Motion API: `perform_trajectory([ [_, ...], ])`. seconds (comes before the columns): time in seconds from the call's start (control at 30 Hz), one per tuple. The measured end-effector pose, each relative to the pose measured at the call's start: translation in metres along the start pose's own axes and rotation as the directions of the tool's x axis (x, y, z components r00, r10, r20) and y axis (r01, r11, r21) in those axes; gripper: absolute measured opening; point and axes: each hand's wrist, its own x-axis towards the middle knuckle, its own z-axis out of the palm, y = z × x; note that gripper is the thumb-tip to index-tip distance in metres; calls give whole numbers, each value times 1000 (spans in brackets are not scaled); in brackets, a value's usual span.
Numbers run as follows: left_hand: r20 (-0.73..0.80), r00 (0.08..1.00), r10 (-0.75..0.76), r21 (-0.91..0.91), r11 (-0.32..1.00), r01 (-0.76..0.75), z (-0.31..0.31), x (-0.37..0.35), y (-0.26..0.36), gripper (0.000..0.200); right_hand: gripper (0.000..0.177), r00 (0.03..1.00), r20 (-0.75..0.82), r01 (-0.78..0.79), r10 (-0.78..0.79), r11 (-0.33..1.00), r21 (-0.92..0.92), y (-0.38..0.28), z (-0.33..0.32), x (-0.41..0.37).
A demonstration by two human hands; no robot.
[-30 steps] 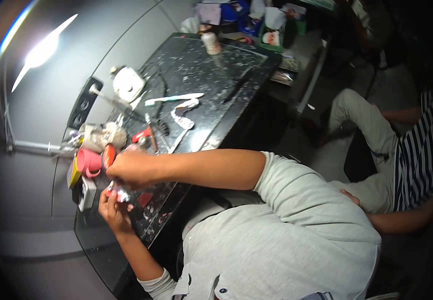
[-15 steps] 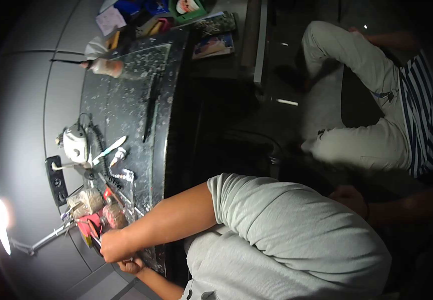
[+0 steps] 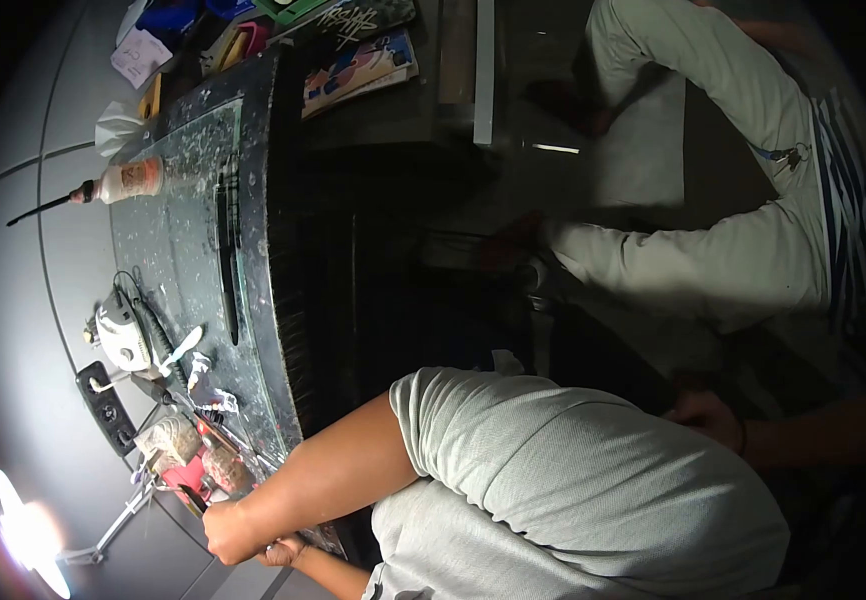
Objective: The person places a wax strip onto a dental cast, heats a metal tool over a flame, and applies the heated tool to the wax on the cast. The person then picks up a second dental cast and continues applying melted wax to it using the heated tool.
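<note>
My right hand (image 3: 228,532) is closed in a fist at the lower left, and a slim dark-tipped tool (image 3: 193,498) sticks out from it. Partly covered by my right wrist, my left hand (image 3: 284,551) has its fingers curled in; what they hold is hidden. Just beyond my hands sit a pinkish rounded lump (image 3: 225,468), a pink-red piece (image 3: 185,474) and a pale plaster-like block (image 3: 168,438). A red-handled tool (image 3: 215,436) lies beside them on the bench.
On the speckled bench (image 3: 193,240) are a bottle with a black nozzle (image 3: 133,181), a long black tool (image 3: 228,265), a white corded unit (image 3: 121,335) and a white-handled brush (image 3: 186,345). A lit lamp (image 3: 28,530) stands left. Another person (image 3: 693,260) sits to the right.
The view has shifted, so the bench things sit further left and lower. My hands stay close together, and the right fist still grips the slim tool.
</note>
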Motion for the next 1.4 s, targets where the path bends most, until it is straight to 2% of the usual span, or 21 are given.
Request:
perform_trajectory([
  [0.07, -18, 1000, 6, -16, 1000, -6, 6, -1, -1, 25, 13, 1000, -9, 9, -8, 1000, 9, 2, -5, -2],
  [0.13, -117, 993, 15, -26, 999, -18, 23, -14, -3, 23, 12, 999, -39, -13, 12, 1000, -20, 0, -2, -1],
  [0.27, -149, 988, 33, -34, 999, -39, 21, -14, -2, 20, 12, 999, -41, -4, 6, 999, 39, -3, 10, 5],
  [0.33, -101, 994, 39, 21, 999, -37, 26, -18, -4, 18, 12, 987, -38, -160, 155, 968, -192, -14, 21, 8],
  [0.37, -87, 996, 29, 25, 999, -27, 33, -25, -5, 19, 11, 997, 10, -77, 78, 995, -67, -5, 12, 4],
  [0.4, -86, 996, 35, 19, 999, -34, 33, -24, -5, 19, 11, 997, 8, -70, 71, 995, -71, -7, 11, -1],
  [0.47, -41, 999, 26, 66, 998, -23, 31, -23, -4, 20, 13, 980, -149, -174, 130, 926, -336, -12, 9, -9],
  [0.5, -57, 998, 22, 67, 998, -19, 30, -21, -5, 20, 13, 981, -151, -168, 123, 926, -337, -7, 6, -8],
  [0.57, -50, 999, 12, 52, 999, -9, 29, -18, -6, 21, 10, 993, -113, 27, -24, 999, 32, 10, -3, -9],
  [0.6, -41, 999, -4, 36, 999, 5, 24, -15, -7, 21, 10, 993, -113, 39, -35, 999, 35, 12, -5, -11],
  [0.63, 110, 994, -25, 28, 999, 22, 12, -10, -6, 23, 10, 996, -82, 36, -34, 999, 30, 12, -8, -13],
  [0.67, 66, 998, -12, 38, 999, 9, 7, -2, -6, 24, 11, 998, -53, 35, -33, 999, 24, 12, -10, -13],
  [0.73, -82, 996, 28, 72, 997, -22, 64, -35, -14, 26, 12, 998, -36, 54, -52, 997, 53, 17, -5, -11],
  [0.77, 333, 939, -85, 107, 993, 52, -5, 9, -3, 28, 11, 998, -18, 61, -60, 997, 55, 20, -7, -11],
  [0.87, 304, 951, -57, 77, 996, 35, 30, -15, -10, 24, 11, 995, 41, 90, -92, 994, 54, 27, -7, -10],
  [1.0, 283, 958, -55, 169, 986, 6, 36, -16, -10, 25, 13, 991, 47, 122, -124, 992, 36, 31, -14, -14],
  [1.13, 334, 942, -29, 153, 988, -23, 46, -17, -14, 31, 14, 988, 62, 140, -142, 990, 25, 35, -24, -17],
  [1.17, 275, 962, 3, 192, 980, -58, 56, -24, -16, 28, 15, 986, 66, 149, -151, 988, 34, 37, -24, -15],
  [1.27, 288, 957, 22, 269, 958, -103, 47, -18, -15, 21, 16, 989, 73, 123, -125, 992, 34, 44, -27, -14],
  [1.33, 209, 976, 55, 302, 946, -118, 49, -23, -15, 13, 16, 993, 97, 65, -71, 996, 67, 46, -34, -18],
  [1.4, 375, 926, -36, 264, 962, -70, 41, -15, -9, 11, 15, 993, 89, 68, -72, 996, 52, 51, -36, -18],
])
